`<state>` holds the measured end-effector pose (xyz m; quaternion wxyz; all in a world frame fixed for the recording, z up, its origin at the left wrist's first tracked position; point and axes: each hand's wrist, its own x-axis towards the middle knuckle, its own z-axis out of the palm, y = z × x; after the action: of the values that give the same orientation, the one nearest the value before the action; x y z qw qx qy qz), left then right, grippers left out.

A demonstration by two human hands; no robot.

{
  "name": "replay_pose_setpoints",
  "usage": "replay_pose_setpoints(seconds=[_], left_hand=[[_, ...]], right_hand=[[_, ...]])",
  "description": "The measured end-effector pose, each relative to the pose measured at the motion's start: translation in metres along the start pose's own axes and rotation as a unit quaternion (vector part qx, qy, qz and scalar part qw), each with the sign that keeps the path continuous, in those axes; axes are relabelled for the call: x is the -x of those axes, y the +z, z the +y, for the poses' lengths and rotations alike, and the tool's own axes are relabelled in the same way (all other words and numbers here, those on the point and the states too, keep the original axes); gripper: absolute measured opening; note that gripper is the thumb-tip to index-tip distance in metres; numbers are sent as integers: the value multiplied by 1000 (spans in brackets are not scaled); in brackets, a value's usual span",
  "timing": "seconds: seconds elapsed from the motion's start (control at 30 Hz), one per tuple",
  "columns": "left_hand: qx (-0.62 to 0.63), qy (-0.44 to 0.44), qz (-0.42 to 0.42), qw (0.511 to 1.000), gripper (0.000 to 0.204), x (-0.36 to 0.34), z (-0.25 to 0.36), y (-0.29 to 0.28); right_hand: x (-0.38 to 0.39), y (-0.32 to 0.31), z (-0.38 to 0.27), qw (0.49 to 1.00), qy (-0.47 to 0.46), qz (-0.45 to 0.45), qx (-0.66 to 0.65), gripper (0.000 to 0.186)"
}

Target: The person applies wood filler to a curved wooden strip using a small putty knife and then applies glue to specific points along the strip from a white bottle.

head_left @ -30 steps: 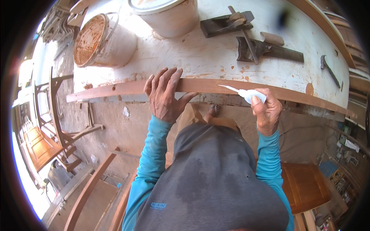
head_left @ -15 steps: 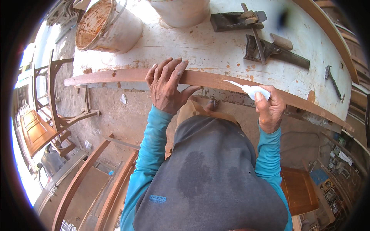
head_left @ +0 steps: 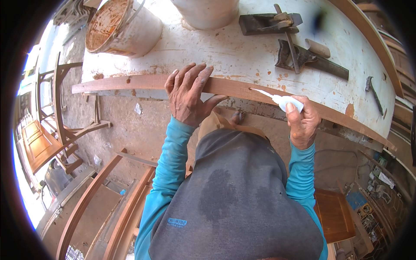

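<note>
A long reddish-brown wooden strip (head_left: 143,82) lies along the near edge of a white, stained workbench (head_left: 195,54). Across the strip rests my left hand (head_left: 189,93), its fingers reaching over the far side and its thumb stretched out to the right. My right hand (head_left: 303,121) grips a small white glue bottle (head_left: 287,102), tilted so that its thin nozzle points left. The nozzle's tip is at a small dark mark on the strip's top face; whether it touches the wood I cannot tell.
A stained white bucket (head_left: 130,34) is tipped on the bench, with another bucket (head_left: 208,13) beside it. To the right lie a hand plane (head_left: 264,24), a dark metal-and-wood tool (head_left: 320,63) and a hammer (head_left: 374,93). Wooden frames (head_left: 91,203) stand at lower left.
Both hands keep nearly the same place, the left on the strip, the right around the glue bottle. A dark mark now shows at the nozzle's tip. The view has shifted slightly.
</note>
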<state>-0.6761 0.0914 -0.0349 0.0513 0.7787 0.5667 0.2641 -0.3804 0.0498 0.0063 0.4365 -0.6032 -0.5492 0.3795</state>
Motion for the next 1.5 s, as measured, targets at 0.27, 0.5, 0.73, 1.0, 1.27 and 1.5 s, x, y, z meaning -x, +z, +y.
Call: replay_pose_setpoints(seconds=[0.27,0.5,0.73,1.0,1.27,1.5], left_hand=[[0,-6,-3,1000,84,3,-1,-1],[-1,8,-9,1000,84,-4,3,1],[-36,23,16,999,83,-1,2,-2],[-73,58,42,995,79,-2,-6,7],[-86,83,63,991,73,3,-10,10],[-77,77,48,993,74,-1,-5,10]], right_hand=[[1,4,1,1000,-3,3,-19,24],[6,-3,-3,997,27,-3,-69,22],[41,-9,17,987,4,-43,-158,16],[96,-48,35,970,127,26,-204,21],[106,-82,46,937,128,223,-237,21],[93,-101,25,936,119,275,-183,22]])
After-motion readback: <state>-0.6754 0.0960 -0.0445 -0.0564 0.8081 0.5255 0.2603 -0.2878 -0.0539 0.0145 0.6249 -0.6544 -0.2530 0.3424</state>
